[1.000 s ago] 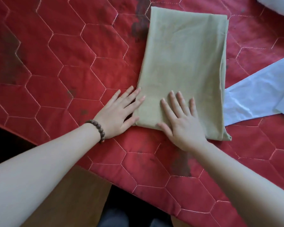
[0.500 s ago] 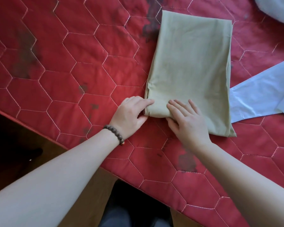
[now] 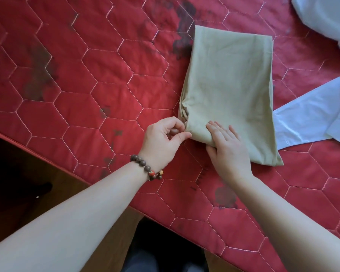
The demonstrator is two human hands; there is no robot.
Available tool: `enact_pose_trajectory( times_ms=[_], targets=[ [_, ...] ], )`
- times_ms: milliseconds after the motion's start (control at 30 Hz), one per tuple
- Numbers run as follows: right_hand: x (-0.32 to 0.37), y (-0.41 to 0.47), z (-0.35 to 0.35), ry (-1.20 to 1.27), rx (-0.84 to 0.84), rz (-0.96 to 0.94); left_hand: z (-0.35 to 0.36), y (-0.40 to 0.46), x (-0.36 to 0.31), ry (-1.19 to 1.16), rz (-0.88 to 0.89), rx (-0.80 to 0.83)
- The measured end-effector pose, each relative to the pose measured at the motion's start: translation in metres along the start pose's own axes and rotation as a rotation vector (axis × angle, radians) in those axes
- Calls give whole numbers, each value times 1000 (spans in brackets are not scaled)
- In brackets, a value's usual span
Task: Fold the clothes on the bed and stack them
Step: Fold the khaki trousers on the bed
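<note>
Left grip (image 3: 165, 137) pinches olive cloth (image 3: 228, 83) near edge.

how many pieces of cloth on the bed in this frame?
3: folded green cloth under both hands, pale blue cloth at its right, white cloth in the far right corner, cut off. More may lie outside view.

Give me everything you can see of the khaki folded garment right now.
The khaki folded garment is a long rectangle of thin, matte, lightly creased cloth, several layers thick, lying flat on the red quilted mattress. The left hand pinches its near left corner; the right hand grips its near edge. Its right edge overlaps a pale blue cloth.
</note>
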State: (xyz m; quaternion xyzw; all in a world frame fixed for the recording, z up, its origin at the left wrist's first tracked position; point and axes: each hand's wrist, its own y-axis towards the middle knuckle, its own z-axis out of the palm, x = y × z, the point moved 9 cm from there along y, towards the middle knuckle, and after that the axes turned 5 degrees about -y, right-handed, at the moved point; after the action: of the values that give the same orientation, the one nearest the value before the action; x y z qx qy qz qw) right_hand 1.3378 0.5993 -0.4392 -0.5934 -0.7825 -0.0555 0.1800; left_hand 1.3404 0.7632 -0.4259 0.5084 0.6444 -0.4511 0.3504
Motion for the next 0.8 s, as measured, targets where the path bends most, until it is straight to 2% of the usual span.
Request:
enact_pose_trajectory(
  times_ms=[167,300,367,467,533,633,700,800],
  targets=[
    [-6,0,-2,4,-12,-6,-6,2,-1,-38,-36,-3],
    [-6,-7,26,-60,121,40,2,-8,28,31,-235,45],
    [-2,-11,34,-78,107,27,8,-12,42,47,-330,76],
    [6,-14,39,-96,55,-33,11,-11,58,-9,-458,12],
    [3,-18,48,-140,97,-62,10,-11,69,-9,-507,-51],
    [-19,-29,61,-216,213,-33,10,-15,79,74,-517,-90],
    [-43,-36,60,-241,224,40,9,-16,78,144,-471,-118],
    [-91,-51,49,-302,228,182,11,-19,79,84,-456,-179]
  ],
)
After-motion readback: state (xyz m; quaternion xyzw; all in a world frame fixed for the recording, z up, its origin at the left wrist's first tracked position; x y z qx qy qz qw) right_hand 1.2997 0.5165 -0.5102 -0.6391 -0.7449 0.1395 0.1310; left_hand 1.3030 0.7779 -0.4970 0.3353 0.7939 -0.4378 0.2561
